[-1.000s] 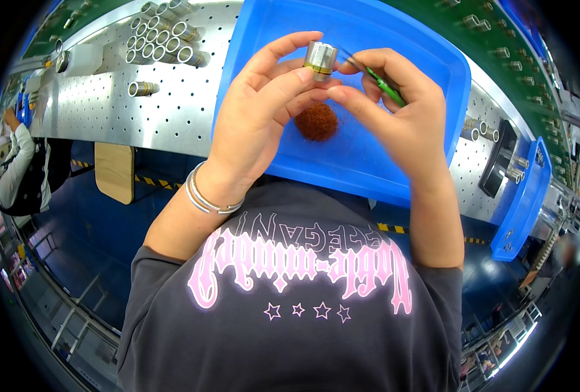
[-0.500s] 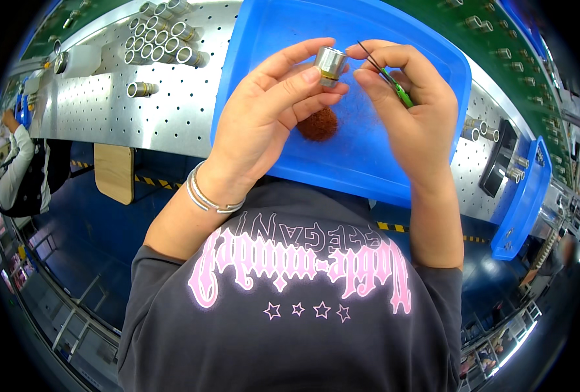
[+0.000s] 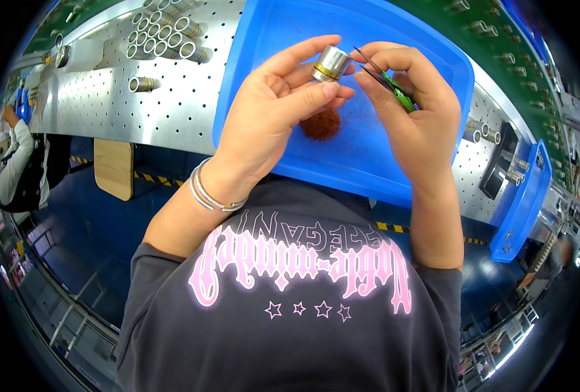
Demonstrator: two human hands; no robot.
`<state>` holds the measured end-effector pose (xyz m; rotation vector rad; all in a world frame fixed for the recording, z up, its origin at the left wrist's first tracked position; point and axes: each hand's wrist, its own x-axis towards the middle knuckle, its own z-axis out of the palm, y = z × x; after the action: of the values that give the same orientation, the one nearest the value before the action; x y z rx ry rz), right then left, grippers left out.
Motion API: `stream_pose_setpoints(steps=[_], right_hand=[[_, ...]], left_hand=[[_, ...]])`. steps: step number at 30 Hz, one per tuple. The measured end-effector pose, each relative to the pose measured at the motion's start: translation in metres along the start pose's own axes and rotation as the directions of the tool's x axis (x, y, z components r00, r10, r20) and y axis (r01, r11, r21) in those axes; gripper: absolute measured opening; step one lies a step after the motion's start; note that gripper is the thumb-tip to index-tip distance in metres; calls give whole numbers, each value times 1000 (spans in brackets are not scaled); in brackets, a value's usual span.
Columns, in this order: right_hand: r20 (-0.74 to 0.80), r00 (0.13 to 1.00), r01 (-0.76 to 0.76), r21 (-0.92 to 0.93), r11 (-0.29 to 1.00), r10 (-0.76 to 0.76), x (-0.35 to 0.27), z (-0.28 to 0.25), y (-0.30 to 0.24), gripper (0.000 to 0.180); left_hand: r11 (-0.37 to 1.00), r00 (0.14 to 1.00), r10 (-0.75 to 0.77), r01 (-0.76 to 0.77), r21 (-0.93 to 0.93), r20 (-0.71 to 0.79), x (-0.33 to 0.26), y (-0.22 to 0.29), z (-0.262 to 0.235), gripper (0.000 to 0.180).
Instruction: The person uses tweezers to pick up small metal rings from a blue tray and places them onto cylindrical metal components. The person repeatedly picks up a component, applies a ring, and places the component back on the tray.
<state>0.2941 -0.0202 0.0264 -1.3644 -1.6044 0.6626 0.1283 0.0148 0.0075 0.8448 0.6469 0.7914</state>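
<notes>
Over a blue plastic tray (image 3: pixel 296 157), my left hand (image 3: pixel 270 98) grips a short silver metal sleeve fitting (image 3: pixel 332 63) between thumb and fingers. The fitting is tilted and has a gold-coloured band near its lower end. Close by on the right, my right hand (image 3: pixel 427 98) is closed around green-handled tweezers (image 3: pixel 402 98). Their two thin dark prongs are spread and point up and left, near the fitting. Below my left fingers a reddish-brown clump of fine fibres (image 3: pixel 322 125) lies in the tray, partly covered by that hand.
Several similar fittings (image 3: pixel 165 36) stand grouped on the perforated metal table (image 3: pixel 192 98) at left, with a single fitting (image 3: pixel 143 84) nearer. More fittings (image 3: pixel 482 130), a black device (image 3: pixel 499 163) and a narrow blue bin (image 3: pixel 522 202) are at right. Another person's sleeve (image 3: pixel 18 153) shows far left.
The fitting has been turned in my left hand and now leans to the right, with my thumb lower on it. The prongs of the tweezers have spread farther apart.
</notes>
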Motion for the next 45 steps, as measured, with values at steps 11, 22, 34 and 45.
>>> stream_pose_setpoints(steps=[11, 22, 34, 45], right_hand=[[49, 998, 35, 5, 999, -35, -1, -2, -1, 13], [-227, 973, -25, 38, 999, 33, 2, -5, 8, 18], [-73, 997, -13, -93, 996, 7, -7, 0, 1, 14], [-91, 995, -41, -39, 998, 37, -7, 1, 0, 11]], left_hand=[[984, 999, 51, -51, 170, 5, -4, -4, 0, 38], [979, 998, 68, -68, 192, 5, -3, -3, 0, 40], [990, 992, 122, -121, 67, -10, 0, 0, 1, 47], [988, 991, 134, -133, 73, 0, -1, -1, 2, 48]])
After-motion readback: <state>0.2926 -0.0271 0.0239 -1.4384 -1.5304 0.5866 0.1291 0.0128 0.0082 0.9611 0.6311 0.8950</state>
